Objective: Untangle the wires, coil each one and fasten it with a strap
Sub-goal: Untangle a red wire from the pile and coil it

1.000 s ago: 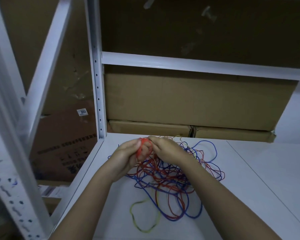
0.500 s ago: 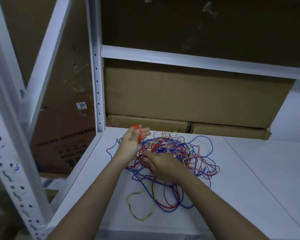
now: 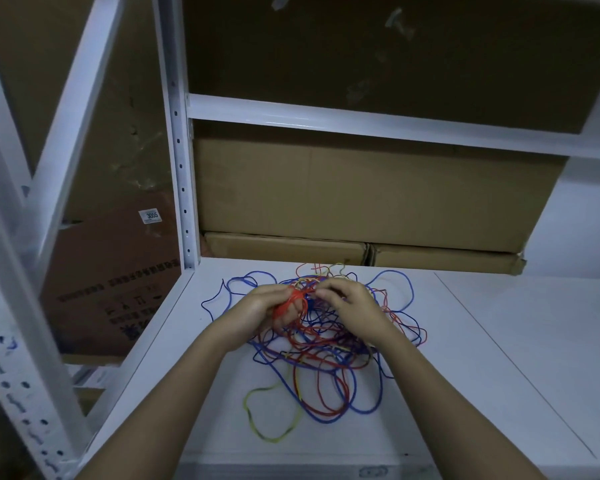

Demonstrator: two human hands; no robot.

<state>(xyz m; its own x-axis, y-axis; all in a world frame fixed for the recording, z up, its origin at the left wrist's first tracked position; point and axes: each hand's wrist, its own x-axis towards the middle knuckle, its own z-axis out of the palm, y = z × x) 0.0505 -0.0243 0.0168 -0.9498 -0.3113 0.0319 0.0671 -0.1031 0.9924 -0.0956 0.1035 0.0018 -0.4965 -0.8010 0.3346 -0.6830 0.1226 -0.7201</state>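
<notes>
At the far left, a white perforated upright [image 3: 18,393] of the rack is being shown in the foreground, with a brown printed carton [image 3: 111,292] lying behind it. A second white upright [image 3: 179,161] is being joined by a crossbeam [image 3: 378,124], behind which stacked cardboard boxes [image 3: 361,195] are being stored. On the white table [image 3: 516,358], a tangle of wires [image 3: 326,348] in blue, red and yellow is being spread out, with a yellow loop [image 3: 274,414] lying at its near edge. A small red coil [image 3: 290,306] is being gripped by the left hand [image 3: 260,313], whose fingers are being curled round it just above the tangle. Just beside it, strands at the top of the tangle are being pinched by the bent fingers of the right hand [image 3: 354,306]; which strand is being held cannot be told. Blue loops [image 3: 400,289] are being left lying beyond the right hand, toward the boxes.
</notes>
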